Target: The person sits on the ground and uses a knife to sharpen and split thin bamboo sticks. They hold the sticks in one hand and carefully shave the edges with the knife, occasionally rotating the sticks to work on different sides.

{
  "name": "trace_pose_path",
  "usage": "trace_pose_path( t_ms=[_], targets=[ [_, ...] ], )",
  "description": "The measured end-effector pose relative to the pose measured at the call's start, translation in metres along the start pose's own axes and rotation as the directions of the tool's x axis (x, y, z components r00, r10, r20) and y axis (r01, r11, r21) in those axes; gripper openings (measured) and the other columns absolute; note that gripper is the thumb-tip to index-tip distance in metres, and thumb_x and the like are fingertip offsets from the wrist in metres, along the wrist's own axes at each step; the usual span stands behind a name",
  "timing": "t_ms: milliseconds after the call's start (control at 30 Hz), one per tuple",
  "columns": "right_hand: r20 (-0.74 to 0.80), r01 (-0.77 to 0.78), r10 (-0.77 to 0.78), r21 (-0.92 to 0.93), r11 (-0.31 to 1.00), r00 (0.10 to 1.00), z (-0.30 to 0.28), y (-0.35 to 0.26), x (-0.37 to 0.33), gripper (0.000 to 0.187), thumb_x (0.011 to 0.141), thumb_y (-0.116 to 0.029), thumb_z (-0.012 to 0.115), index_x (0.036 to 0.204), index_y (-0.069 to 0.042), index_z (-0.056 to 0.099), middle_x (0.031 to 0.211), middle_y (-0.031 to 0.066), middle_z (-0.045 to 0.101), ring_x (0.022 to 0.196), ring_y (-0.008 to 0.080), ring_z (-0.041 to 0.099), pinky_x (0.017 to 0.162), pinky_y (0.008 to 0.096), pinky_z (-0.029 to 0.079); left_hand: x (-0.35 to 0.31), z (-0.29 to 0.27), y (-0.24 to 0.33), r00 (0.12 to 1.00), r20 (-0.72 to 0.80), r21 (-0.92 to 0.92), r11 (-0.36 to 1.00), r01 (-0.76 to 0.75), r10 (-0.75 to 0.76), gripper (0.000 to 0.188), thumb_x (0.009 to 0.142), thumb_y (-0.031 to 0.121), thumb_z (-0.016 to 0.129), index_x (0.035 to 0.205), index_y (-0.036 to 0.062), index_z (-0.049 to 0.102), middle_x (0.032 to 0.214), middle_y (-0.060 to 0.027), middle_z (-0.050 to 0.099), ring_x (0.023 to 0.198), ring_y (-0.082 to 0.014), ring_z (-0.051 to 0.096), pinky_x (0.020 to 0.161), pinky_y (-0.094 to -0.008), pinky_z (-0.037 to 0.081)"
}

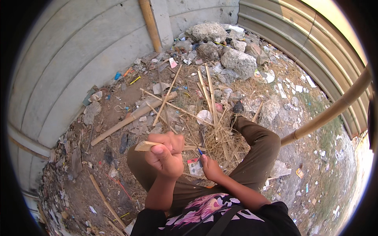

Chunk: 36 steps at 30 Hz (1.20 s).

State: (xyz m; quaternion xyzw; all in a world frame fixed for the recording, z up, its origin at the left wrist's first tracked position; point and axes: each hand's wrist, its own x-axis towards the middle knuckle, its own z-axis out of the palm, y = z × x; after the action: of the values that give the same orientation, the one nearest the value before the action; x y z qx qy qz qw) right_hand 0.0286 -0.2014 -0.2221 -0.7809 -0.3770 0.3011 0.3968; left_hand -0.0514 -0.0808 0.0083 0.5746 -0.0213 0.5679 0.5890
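My left hand (167,154) is raised in front of my lap, its fingers wrapped round a split bamboo strip (144,146). The strip's pale cut end sticks out on the left, and a thin length shows on the far side of the fist. Lower and to the right, my right hand (213,169) grips a tool with a blue handle (200,151). A narrow dark blade seems to rise from that handle, so it looks like a knife. Pale bamboo shavings (227,143) lie heaped between my legs, just beyond the right hand.
Bamboo strips (210,92) and a thicker bamboo pole (130,119) lie ahead on littered ground. Large rocks (238,63) stand at the back by a concrete wall (86,43). Corrugated metal (311,35) bounds the right, where another bamboo pole (330,112) slants.
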Motion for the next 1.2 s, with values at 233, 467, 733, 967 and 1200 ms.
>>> trace_pose_path(
  t_ms=[233,467,733,967,1200],
  targets=[
    [0.167,-0.148,0.207,-0.308,0.940,0.964,0.026,0.070,0.019,0.065,0.108,-0.042,0.025,0.096,0.007,0.067,0.088,0.0325,0.067,0.084,0.0499,0.066,0.078,0.0565,0.052,0.006,-0.001,0.000,0.998,-0.066,0.022,1.000,0.018,-0.017,0.042,0.107,0.049,0.039,0.087,0.0120,0.036,0.059,0.0046,0.025,0.047,-0.0047,0.017,0.043,-0.0248,0.014],
    [0.415,-0.755,0.645,0.491,0.435,0.641,0.021,0.070,0.019,0.060,0.102,-0.062,0.031,0.077,-0.011,0.048,0.058,0.0057,0.046,0.041,0.0180,0.044,0.036,0.0388,0.032,0.012,-0.006,-0.006,0.983,-0.179,0.094,0.995,-0.021,0.038,0.042,0.107,0.048,0.040,0.086,0.0122,0.036,0.059,0.0048,0.025,0.048,-0.0045,0.018,0.044,-0.0242,0.013],
    [-0.104,0.224,-0.213,0.107,0.969,0.971,-0.039,-0.104,-0.021,0.058,0.109,-0.042,0.029,0.081,0.000,0.057,0.060,0.0223,0.055,0.059,0.0443,0.057,0.059,0.0497,0.045,0.012,-0.012,0.001,0.994,-0.107,-0.025,0.999,0.020,-0.022,0.042,0.107,0.049,0.038,0.086,0.0130,0.035,0.058,0.0051,0.024,0.046,-0.0050,0.015,0.042,-0.0252,0.012],
    [0.026,-0.004,0.003,0.057,0.998,1.000,-0.032,-0.046,-0.014,0.059,0.110,-0.039,0.029,0.089,0.004,0.062,0.064,0.0253,0.057,0.062,0.0474,0.057,0.061,0.0523,0.045,-0.002,0.000,0.008,0.998,-0.004,-0.043,0.997,0.067,-0.068,0.041,0.107,0.049,0.037,0.088,0.0125,0.034,0.057,0.0039,0.027,0.045,-0.0053,0.015,0.041,-0.0254,0.014],
    [0.055,0.153,-0.167,0.199,0.968,0.984,-0.058,-0.111,-0.056,0.048,0.110,-0.035,0.026,0.092,0.001,0.052,0.061,0.0226,0.056,0.059,0.0465,0.058,0.059,0.0504,0.046,-0.011,0.002,-0.001,1.000,0.013,0.030,1.000,-0.009,0.008,0.042,0.107,0.051,0.034,0.089,0.0135,0.033,0.057,0.0036,0.027,0.043,-0.0054,0.017,0.040,-0.0255,0.015]
  ],
)
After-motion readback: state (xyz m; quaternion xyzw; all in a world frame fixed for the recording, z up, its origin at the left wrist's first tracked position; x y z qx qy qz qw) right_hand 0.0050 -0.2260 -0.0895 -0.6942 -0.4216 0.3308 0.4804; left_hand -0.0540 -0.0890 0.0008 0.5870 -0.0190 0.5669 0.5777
